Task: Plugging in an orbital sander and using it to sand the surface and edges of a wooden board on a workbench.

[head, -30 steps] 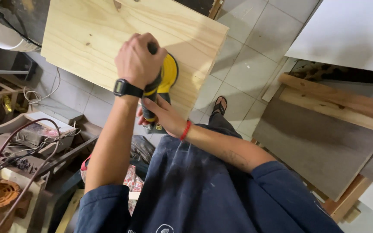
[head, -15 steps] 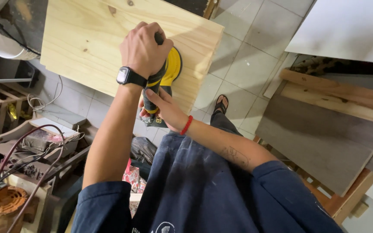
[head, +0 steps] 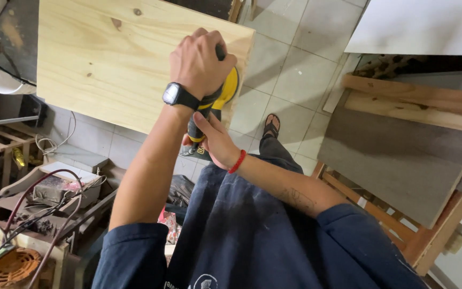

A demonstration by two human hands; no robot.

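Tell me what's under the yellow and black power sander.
The yellow and black power sander sits on the pale pine board near its right edge. The left hand covers its top, and its sanding pad is hidden underneath.

Bright even daylight, soft shadows; sharp focus, slight wide-angle edge stretch

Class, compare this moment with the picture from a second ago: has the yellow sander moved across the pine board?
Yes. The yellow sander under the left hand now sits closer to the pine board's right-hand edge than before.
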